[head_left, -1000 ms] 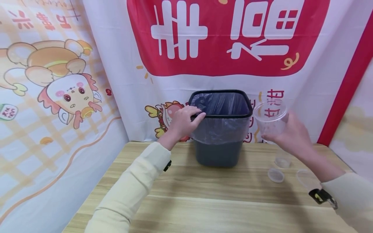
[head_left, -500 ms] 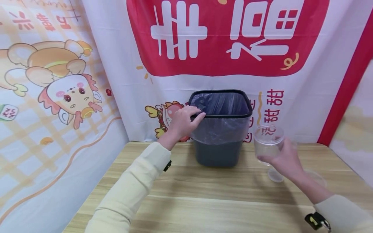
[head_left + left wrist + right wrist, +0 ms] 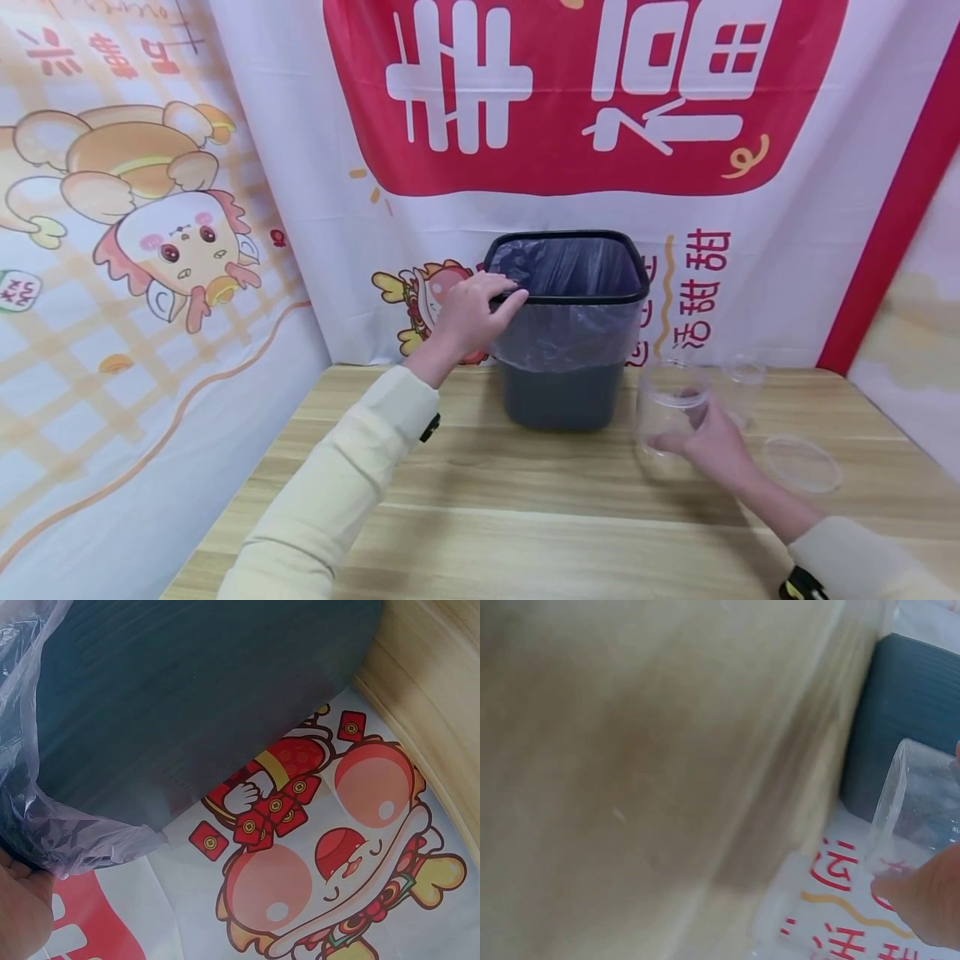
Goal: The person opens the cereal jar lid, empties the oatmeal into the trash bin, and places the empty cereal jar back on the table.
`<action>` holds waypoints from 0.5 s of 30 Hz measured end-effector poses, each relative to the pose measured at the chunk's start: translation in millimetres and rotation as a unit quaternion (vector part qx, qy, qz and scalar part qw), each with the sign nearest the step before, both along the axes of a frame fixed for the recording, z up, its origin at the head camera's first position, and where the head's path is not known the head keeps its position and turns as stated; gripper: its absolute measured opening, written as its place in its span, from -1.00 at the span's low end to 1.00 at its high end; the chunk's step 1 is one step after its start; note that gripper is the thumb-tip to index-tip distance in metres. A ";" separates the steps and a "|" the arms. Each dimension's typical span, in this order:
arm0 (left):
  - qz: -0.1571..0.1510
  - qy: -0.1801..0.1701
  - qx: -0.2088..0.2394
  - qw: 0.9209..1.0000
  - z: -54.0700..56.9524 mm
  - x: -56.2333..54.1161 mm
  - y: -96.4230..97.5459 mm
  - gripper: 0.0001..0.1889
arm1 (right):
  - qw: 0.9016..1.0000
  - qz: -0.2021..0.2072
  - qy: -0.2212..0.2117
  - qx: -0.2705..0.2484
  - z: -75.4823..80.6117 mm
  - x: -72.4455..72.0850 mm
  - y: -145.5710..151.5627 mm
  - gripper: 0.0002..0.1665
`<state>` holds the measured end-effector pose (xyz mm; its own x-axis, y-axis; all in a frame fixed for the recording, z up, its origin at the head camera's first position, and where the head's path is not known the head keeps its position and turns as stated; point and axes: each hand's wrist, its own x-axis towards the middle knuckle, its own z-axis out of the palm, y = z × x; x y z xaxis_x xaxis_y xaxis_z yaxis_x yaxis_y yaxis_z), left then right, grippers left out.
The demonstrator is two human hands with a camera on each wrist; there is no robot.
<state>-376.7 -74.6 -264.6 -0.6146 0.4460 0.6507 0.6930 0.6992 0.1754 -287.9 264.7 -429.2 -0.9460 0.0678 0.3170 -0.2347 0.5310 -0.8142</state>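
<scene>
My left hand [image 3: 472, 312] grips the black rim of a dark grey trash bin [image 3: 558, 400] at its front left corner. A clear plastic bag [image 3: 573, 337] lines the bin and folds down over its outside. In the left wrist view, part of the hand [image 3: 22, 911] shows at the bin's edge. To the bin's right, my right hand [image 3: 708, 442] holds a clear plastic cup [image 3: 660, 425] low over the tabletop, thumb and fingers around its side. The right wrist view shows the cup [image 3: 926, 799] overlapping the bin.
Behind the right hand stands another clear plastic container [image 3: 744, 387]. A round clear lid [image 3: 802, 464] lies on the wooden table [image 3: 510, 550] to its right. Printed cloth [image 3: 435, 208] hangs behind the bin, and more covers the left side.
My right hand has brought the cup down from beside the bin's rim to near the tabletop. It covers the spot where a small lid showed earlier. The left hand stays on the rim.
</scene>
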 end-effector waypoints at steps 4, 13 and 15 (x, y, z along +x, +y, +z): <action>-0.001 0.004 -0.002 1.000 0.0 -0.1 0.8 -0.60 | 1.000 0.017 -0.016 -0.011 -9.7 -1.8 -0.7 0.09; -0.001 -0.004 0.004 1.000 -1.3 -2.0 0.0 -0.59 | 0.998 0.044 -0.010 -0.041 -21.1 -5.9 -2.4 0.03; -0.002 -0.008 0.008 1.000 -1.3 -1.7 -0.4 -0.59 | 0.997 0.048 -0.021 -0.050 -22.9 -6.2 -2.6 0.04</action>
